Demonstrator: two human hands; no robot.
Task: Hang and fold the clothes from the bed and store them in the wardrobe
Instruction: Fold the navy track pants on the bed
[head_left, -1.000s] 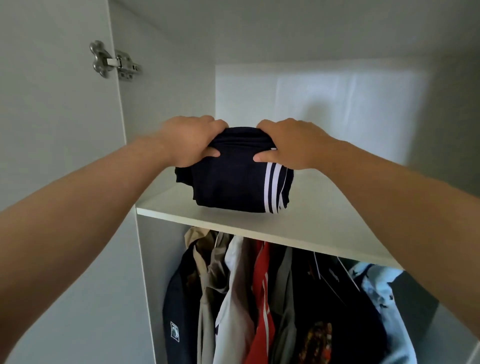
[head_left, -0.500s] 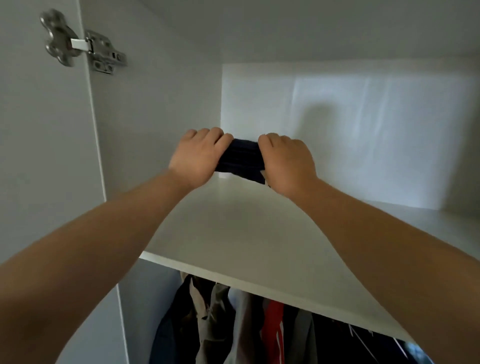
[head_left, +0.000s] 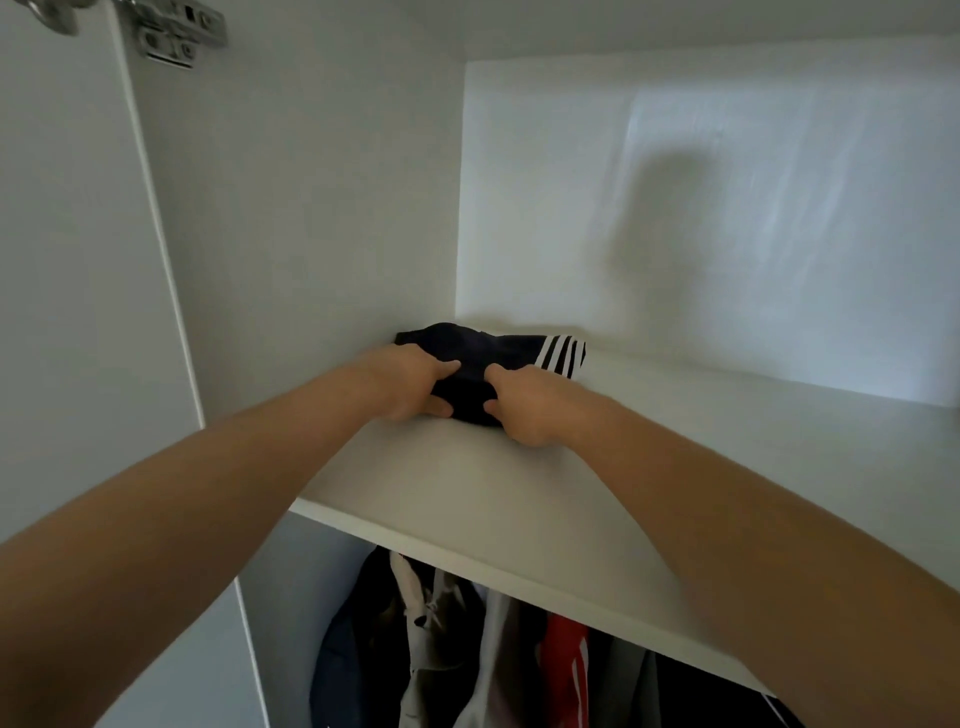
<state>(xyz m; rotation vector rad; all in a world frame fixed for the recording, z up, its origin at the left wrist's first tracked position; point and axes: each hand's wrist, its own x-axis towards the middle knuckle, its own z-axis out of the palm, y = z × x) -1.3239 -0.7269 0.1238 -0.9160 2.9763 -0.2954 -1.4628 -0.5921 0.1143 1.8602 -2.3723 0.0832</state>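
The left hand (head_left: 410, 382) is pinching the near left edge of the folded dark garment (head_left: 483, 353), thumb on top; the garment is lying on the wardrobe shelf (head_left: 467, 483), far back in the left corner, its long axis running left to right, white stripes at the right end; the right hand (head_left: 524, 405) is clutching its near edge; both grips are equally close, so release looks to be the next move.
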